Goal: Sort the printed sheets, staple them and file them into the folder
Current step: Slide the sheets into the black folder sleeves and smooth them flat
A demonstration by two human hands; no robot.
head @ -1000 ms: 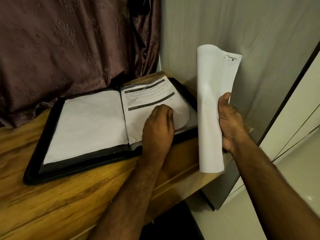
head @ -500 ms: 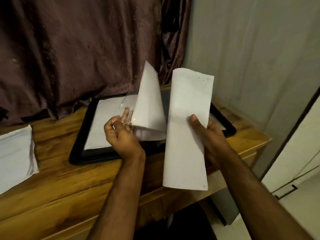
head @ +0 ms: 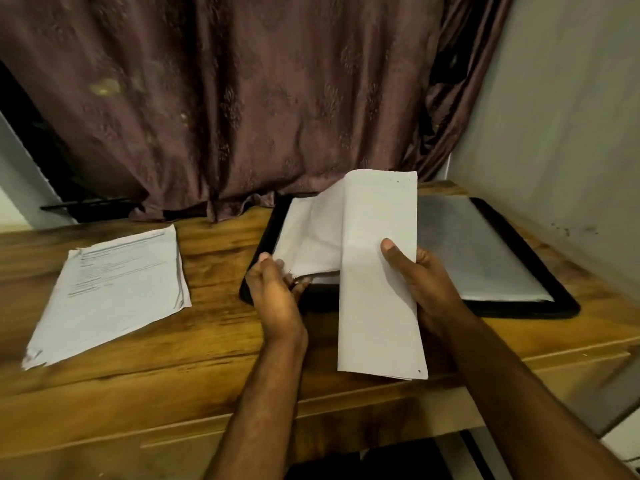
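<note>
Here, a black folder point(head: 519, 308) lying open on the wooden counter point(head: 214, 344), long axis running left to right, spine roughly front to back, against the curtain point(head: 242, 98). Right hand point(head: 424, 282) clamped on a bundle point(head: 379, 271) of sheets curled into a tall strip, thumb pressed on the front face, fingers hidden behind. Bundle nearly upright over the middle of the folder, long axis running from the counter's near edge up toward the curtain, top end leaning slightly away, a small dark mark near the lower right corner. Left hand point(head: 277, 292) at the folder's near left corner, fingers curled and pinching the lower edge of the folder's leaves point(head: 311, 237), lifted and fanned over the left half. Right half of the folder showing a flat clear sleeve point(head: 478, 251), greyish and shiny. Well left of the folder, a stack point(head: 110, 289) of printed sheets flat on the counter, long axis slanting from near left to far right, print side up, edges slightly fanned at its right side. Grey wall point(head: 561, 133) just right of the folder.
</note>
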